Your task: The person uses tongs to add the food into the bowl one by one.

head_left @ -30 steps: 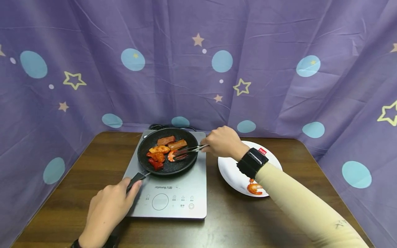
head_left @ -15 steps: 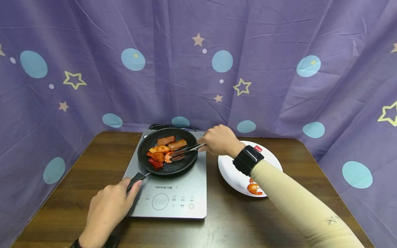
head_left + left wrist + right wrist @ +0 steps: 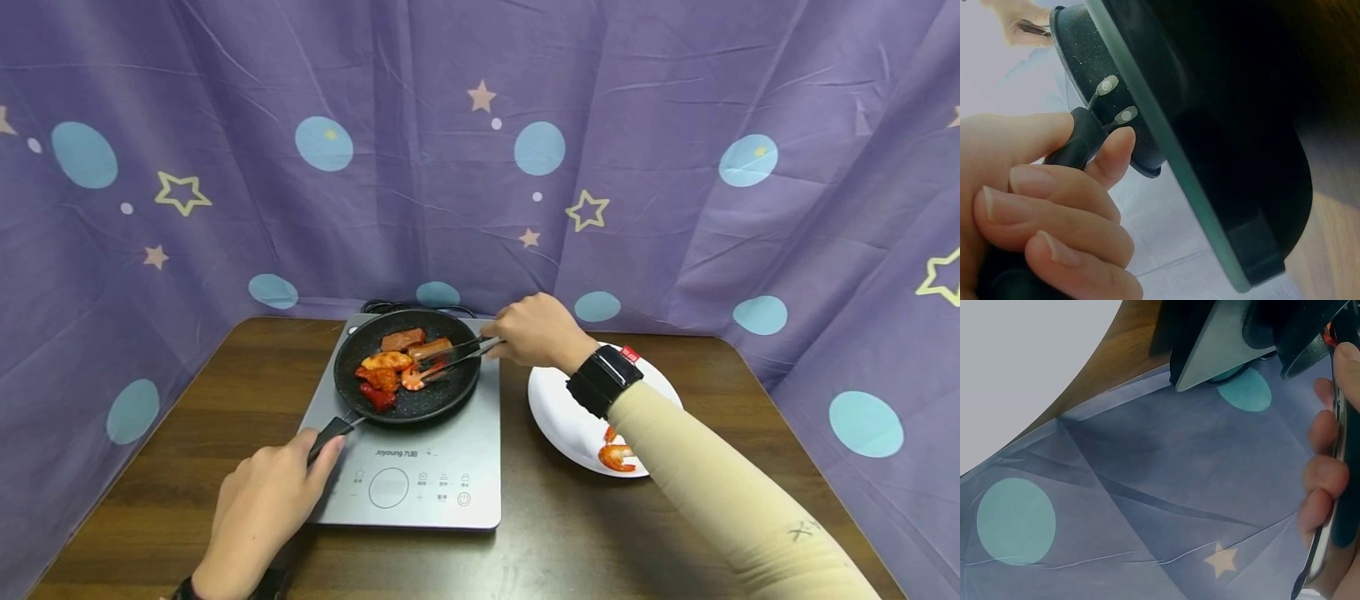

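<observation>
My left hand (image 3: pixel 262 492) grips the black handle (image 3: pixel 328 440) of a frying pan (image 3: pixel 408 410); the left wrist view shows fingers curled round that handle (image 3: pixel 1080 140). In my right hand (image 3: pixel 542 333) I hold metal tongs (image 3: pixel 471 353), reaching in over the pan's right side. Their two arms stand apart, tips by an orange shrimp (image 3: pixel 412 380) in the middle of the pan. Left of the shrimp lie a yellow-orange piece (image 3: pixel 386 361), a reddish-brown piece (image 3: pixel 377 379) and a red piece (image 3: pixel 378 397). Two brown slabs (image 3: pixel 402 338) lie toward the back. The right wrist view shows fingers round the tongs (image 3: pixel 1325 540).
The pan stands on a silver induction cooker (image 3: pixel 405 508) on a wooden table (image 3: pixel 555 542). Right of it is a white plate (image 3: pixel 558 429) with shrimp (image 3: pixel 617 457), partly hidden by my right forearm. A black cord (image 3: pixel 382 307) lies behind the cooker; a purple curtain (image 3: pixel 450 250) hangs behind.
The tongs pushed the shrimp left toward the other pieces, then their arms spread apart, and the shrimp now sits slightly back to the right. My left hand keeps its grip.
</observation>
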The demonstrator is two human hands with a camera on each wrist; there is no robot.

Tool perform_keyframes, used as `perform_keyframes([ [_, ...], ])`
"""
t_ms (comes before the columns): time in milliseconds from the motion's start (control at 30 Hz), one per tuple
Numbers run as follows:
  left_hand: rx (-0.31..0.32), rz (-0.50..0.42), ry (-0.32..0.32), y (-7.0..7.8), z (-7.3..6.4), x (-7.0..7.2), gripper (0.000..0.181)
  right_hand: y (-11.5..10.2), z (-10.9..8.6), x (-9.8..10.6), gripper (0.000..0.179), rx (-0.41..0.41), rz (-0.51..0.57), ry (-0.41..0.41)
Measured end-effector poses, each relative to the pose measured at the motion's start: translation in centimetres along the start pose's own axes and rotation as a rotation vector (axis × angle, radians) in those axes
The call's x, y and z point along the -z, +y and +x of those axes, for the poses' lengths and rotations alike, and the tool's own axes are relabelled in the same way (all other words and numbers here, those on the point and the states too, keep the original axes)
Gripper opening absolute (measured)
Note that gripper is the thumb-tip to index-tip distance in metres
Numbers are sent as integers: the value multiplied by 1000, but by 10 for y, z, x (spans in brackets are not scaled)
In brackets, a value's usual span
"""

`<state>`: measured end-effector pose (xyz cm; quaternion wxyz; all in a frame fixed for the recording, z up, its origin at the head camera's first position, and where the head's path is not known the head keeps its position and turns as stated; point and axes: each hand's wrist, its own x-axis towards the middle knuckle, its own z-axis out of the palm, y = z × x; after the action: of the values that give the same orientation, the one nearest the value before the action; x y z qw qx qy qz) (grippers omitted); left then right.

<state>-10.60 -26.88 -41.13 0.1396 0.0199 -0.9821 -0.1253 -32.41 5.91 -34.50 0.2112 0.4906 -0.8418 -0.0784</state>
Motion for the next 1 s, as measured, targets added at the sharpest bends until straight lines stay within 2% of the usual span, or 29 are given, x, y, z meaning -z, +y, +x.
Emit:
perform_keyframes([
  [467,14,-5,-14,0,0,1,40,2,-5,2,27,-36,-55,-17],
  [700,19,-1,-38,1,0,3,44,-1,-6,-2,27,-44,-54,5],
  [1000,18,-8,-30,1,0,3,45,-4,-7,-2,26,-51,-54,20],
])
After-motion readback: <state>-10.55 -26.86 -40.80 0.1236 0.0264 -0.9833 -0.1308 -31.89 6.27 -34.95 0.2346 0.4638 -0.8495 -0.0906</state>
